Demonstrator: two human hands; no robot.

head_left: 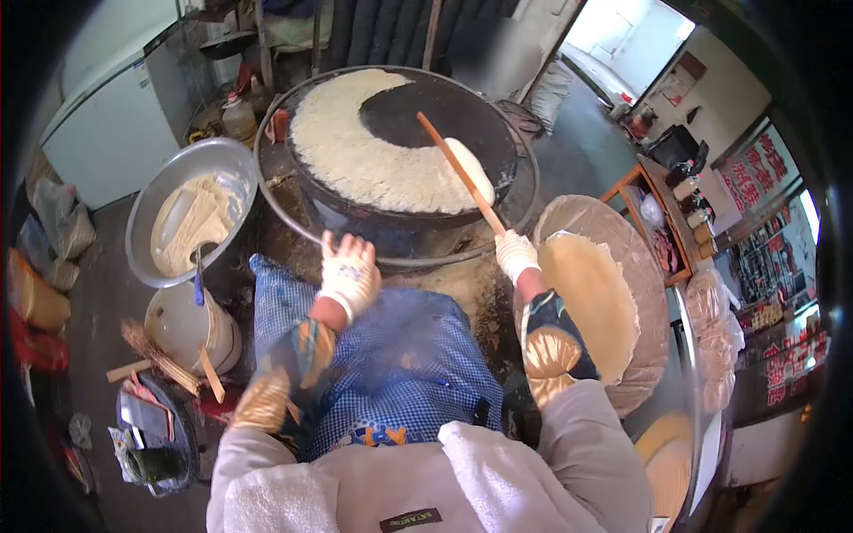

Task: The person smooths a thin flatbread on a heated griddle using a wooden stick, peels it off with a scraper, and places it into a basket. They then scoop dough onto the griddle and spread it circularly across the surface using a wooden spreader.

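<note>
A round dark griddle fills the upper middle, with pale batter spread over it in a wide crescent. A thicker lump of dough lies at the batter's right end. My right hand, in a white glove, is closed around the lower end of a wooden stick. This stick slants up and left across the griddle, passing over the batter beside the lump. At the griddle's near rim, my left hand, gloved too, holds nothing; its fingers are stretched out.
A metal basin of dough stands to the left, above a white bucket. Finished flat pancakes lie on a plastic-covered round tray at my right. A wooden shelf with jars is farther right.
</note>
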